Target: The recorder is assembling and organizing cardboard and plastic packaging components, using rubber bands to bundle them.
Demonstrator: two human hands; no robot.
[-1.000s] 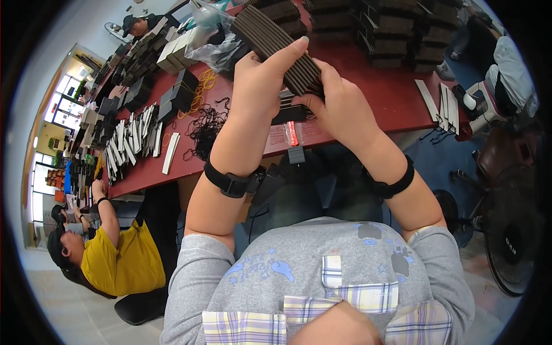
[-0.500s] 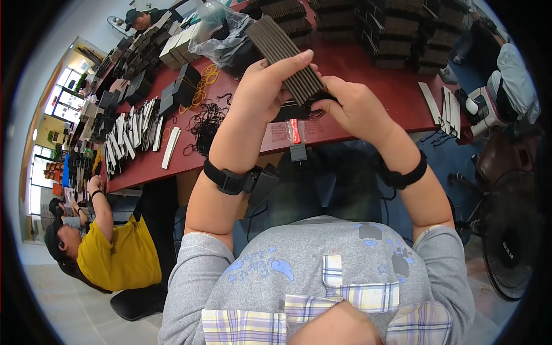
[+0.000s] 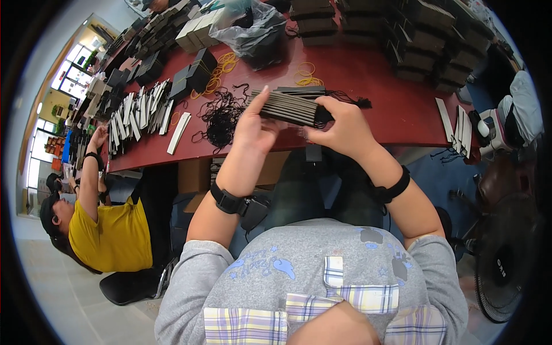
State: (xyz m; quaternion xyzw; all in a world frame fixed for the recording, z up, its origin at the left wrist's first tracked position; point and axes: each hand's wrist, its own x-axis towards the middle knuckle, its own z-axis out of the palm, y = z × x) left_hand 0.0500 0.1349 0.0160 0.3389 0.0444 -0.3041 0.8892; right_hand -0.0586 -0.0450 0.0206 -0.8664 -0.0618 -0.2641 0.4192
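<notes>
A bundle of thin dark grey-brown strips [image 3: 283,107], stacked face to face, is held level above the near edge of the red table. My left hand [image 3: 253,127] is closed on its left end, thumb up over the top. At the other end, beside some black cord, my right hand [image 3: 346,123] grips it between thumb and fingers. Just behind lie more dark strips [image 3: 302,89] on the table, with a black tassel [image 3: 361,102] sticking out to their right. Left of my left hand is a tangled heap of black cords [image 3: 223,122].
Yellow rubber bands [image 3: 309,73] lie behind my hands. A plastic bag [image 3: 253,29] and tall stacks of dark bundles [image 3: 425,43] stand at the back. White strips [image 3: 138,115] cover the left side. A person in yellow [image 3: 112,236] sits left; a fan [image 3: 499,273] stands right.
The bundle has come down and nearer, turning from steeply slanted to nearly level. Both hands still hold it. The person in yellow has raised an arm.
</notes>
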